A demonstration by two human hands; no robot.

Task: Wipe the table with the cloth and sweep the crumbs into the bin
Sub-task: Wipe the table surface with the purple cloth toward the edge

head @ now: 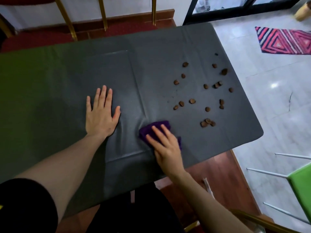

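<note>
A purple cloth (156, 126) lies on the dark grey table cover (109, 68) near the front edge. My right hand (165, 145) presses flat on the cloth with straight fingers. My left hand (101, 113) rests flat on the cover to the left, fingers spread. The cover is wrinkled between the two hands. Several brown crumbs (204, 96) lie scattered over the right part of the table, apart from the cloth. No bin is in view.
The table's right edge (242, 91) drops to a pale tiled floor with a striped mat (284, 41). A green chair (301, 187) with white legs stands at the lower right. Gold chair legs (103, 15) stand behind the far edge.
</note>
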